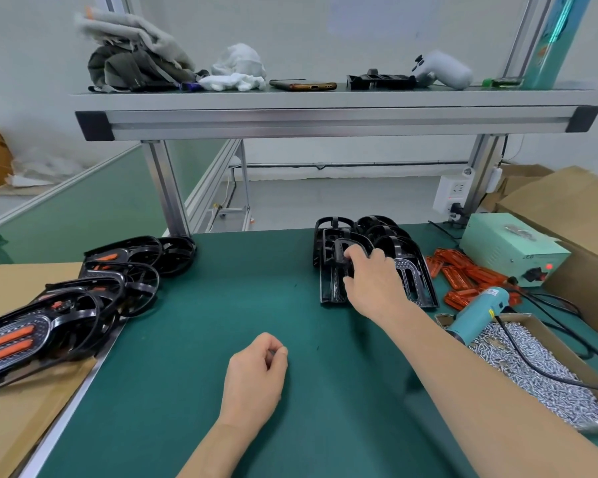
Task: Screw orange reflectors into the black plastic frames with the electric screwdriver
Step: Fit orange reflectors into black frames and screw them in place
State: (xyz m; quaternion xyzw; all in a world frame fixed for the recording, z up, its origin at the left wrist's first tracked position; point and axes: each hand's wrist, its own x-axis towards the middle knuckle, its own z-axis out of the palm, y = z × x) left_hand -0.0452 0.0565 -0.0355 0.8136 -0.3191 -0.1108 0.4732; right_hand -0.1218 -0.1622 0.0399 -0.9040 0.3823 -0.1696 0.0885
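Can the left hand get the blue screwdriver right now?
Probably not easily. The left hand rests mid-mat, and the screwdriver lies far right on the screw box, beyond the right arm stretched to the black frames. The right hand is much nearer.

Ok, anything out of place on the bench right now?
Nothing spilled or damaged. One oddity: the electric screwdriver lies propped across the screw box rim, its cord trailing over the screws. The right hand grips a black frame.
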